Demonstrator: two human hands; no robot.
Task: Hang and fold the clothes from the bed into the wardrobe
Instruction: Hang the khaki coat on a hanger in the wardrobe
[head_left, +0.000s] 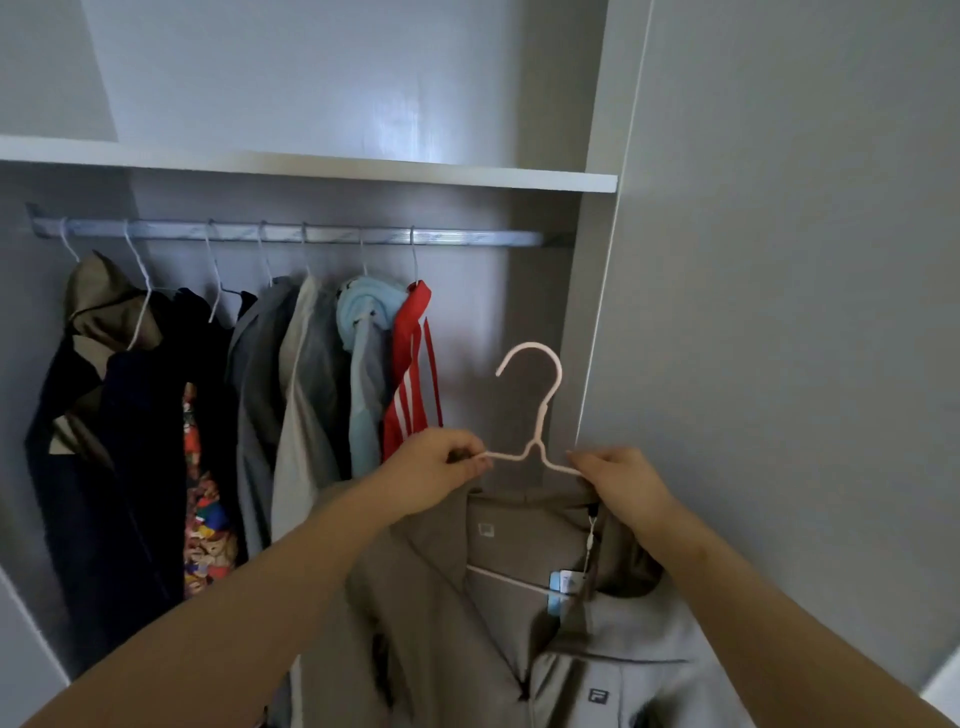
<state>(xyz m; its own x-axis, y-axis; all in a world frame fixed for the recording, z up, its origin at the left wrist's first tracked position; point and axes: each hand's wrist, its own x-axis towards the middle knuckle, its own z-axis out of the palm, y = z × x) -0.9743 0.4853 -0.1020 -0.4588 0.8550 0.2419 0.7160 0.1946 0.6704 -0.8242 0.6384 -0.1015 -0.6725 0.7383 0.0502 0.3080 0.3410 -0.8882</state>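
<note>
An open wardrobe (592, 270) fills the view, with a pale shelf (311, 163) just above its metal rail (467, 238) and a plain grey panel (779, 312) beyond the rail's right end. Seven garments (301, 374) hang from the left and middle of the rail, the last a red one with white stripes (410, 364). The stretch of rail to the right of it is bare, which is likely where the next piece goes.

Below that free stretch, a taupe jacket (493, 623) hangs on a pink hanger (540, 410), collar uppermost. Its lower part runs out of the bottom edge. The left hand (441, 470) pinches the hanger's left shoulder wire between curled fingers. The right hand (618, 483) is closed round the right shoulder, seemingly with the collar cloth. Holding both ends keeps the hanger level and leaves its hook free, well below the rail, so the lift looks not yet made.

A small blue tag (563, 587) dangles inside the collar, its print unreadable. The bed is out of view.
</note>
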